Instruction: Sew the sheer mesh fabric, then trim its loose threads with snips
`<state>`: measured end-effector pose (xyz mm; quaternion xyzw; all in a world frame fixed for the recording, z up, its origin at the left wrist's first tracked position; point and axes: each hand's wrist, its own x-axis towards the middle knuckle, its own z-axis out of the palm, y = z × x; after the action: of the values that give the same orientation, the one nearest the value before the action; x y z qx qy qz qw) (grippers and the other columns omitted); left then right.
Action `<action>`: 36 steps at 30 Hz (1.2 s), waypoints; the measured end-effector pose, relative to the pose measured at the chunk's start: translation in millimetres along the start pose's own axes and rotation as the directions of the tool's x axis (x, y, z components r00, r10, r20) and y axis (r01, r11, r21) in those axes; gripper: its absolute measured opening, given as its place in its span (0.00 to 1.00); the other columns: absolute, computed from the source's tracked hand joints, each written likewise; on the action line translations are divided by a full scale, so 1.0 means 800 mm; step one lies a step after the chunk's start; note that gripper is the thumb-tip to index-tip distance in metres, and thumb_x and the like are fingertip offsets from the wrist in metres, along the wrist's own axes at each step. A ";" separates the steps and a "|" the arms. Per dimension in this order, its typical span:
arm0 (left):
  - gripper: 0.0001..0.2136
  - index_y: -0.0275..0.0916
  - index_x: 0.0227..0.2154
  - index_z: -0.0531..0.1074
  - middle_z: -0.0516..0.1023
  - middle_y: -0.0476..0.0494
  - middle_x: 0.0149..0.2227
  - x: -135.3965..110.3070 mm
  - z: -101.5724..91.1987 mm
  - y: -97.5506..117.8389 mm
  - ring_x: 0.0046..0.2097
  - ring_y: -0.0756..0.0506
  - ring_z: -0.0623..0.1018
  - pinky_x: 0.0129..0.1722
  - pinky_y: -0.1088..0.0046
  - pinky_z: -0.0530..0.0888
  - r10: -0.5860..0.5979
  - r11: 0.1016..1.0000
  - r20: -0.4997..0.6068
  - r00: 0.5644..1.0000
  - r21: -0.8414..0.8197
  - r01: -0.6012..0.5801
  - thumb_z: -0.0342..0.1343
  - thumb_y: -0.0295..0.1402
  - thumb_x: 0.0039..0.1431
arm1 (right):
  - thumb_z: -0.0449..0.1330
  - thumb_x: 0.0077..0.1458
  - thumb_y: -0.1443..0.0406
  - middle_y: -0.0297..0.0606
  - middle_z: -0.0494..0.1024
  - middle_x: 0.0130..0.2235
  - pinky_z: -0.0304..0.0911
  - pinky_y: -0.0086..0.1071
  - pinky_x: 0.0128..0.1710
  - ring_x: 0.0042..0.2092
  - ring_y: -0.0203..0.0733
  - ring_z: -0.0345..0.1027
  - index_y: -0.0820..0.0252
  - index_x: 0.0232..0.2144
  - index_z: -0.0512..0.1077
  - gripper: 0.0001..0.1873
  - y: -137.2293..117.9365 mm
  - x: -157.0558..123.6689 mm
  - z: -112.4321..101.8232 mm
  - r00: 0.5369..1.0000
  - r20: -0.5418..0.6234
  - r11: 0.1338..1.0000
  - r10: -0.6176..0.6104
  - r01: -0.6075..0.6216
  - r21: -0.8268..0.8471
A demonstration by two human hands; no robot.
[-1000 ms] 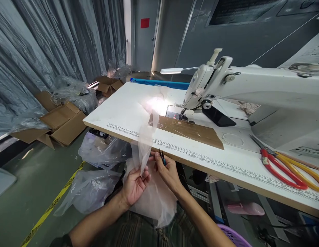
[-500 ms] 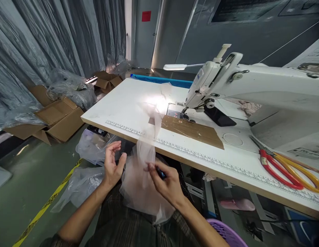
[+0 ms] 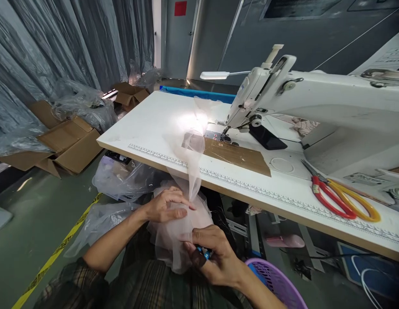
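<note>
Sheer pale pink fabric [image 3: 194,171] runs from the tabletop over its front edge and bunches on my lap. At the edge of the bunch, my left hand [image 3: 169,205] has its thumb and forefinger closed on the fabric. Lower and to the right, my right hand [image 3: 215,253] pinches the same fabric between thumb and fingers. A small blue and dark tool [image 3: 204,252] is tucked within that hand; its kind is mostly hidden by the fingers. Behind the fabric stands a white sewing machine [image 3: 251,98], its needle area over a brown taped strip [image 3: 236,155].
Scissors with red and yellow handles [image 3: 343,199] and a black phone [image 3: 267,137] lie on the white table [image 3: 141,124]. A purple basket [image 3: 273,279] is below right. Plastic bags [image 3: 119,178] and cardboard boxes [image 3: 71,143] are at left.
My left hand, open and apart before, has moved right and closed on the fabric. My right hand has shifted lower, still pinching the fabric. The view has turned slightly.
</note>
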<state>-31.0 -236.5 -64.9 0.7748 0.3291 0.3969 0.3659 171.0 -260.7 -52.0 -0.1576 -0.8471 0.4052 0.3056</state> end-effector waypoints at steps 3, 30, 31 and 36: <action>0.21 0.36 0.24 0.76 0.71 0.47 0.24 -0.010 0.000 -0.001 0.29 0.48 0.70 0.38 0.69 0.67 -0.201 0.957 -0.029 0.979 -0.220 0.190 0.55 0.52 0.54 | 0.53 0.56 0.70 0.31 0.64 0.20 0.49 0.29 0.23 0.22 0.32 0.51 0.61 0.25 0.72 0.11 0.006 -0.006 -0.005 0.998 0.051 1.000 0.029 -0.030 0.007; 0.15 0.33 0.33 0.78 0.79 0.42 0.34 -0.017 -0.006 0.016 0.31 0.50 0.73 0.29 0.77 0.66 -0.562 0.800 -0.200 0.802 -0.375 0.468 0.60 0.43 0.55 | 0.42 0.64 0.49 0.31 0.64 0.21 0.54 0.30 0.27 0.25 0.36 0.59 0.59 0.23 0.66 0.27 0.057 0.054 0.002 0.880 -0.220 0.904 0.420 -0.426 0.023; 0.15 0.33 0.33 0.78 0.79 0.43 0.33 -0.017 -0.006 0.017 0.31 0.50 0.72 0.29 0.77 0.66 -0.565 0.800 -0.210 0.798 -0.376 0.467 0.60 0.43 0.54 | 0.42 0.65 0.50 0.31 0.64 0.21 0.53 0.30 0.27 0.24 0.36 0.58 0.59 0.24 0.65 0.26 0.058 0.053 0.005 0.873 -0.240 0.901 0.426 -0.433 0.023; 0.15 0.33 0.31 0.77 0.79 0.43 0.32 -0.013 -0.008 0.022 0.31 0.50 0.72 0.30 0.77 0.66 -0.569 0.794 -0.195 0.799 -0.382 0.472 0.60 0.42 0.53 | 0.41 0.65 0.51 0.30 0.63 0.21 0.52 0.29 0.25 0.24 0.36 0.58 0.58 0.24 0.63 0.25 0.054 0.047 0.008 0.887 -0.222 0.912 0.405 -0.410 0.028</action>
<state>-37.2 -251.9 -51.6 0.5143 0.5157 0.4392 0.5259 138.8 -218.6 -74.3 -0.3793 -0.7595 0.4315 0.3051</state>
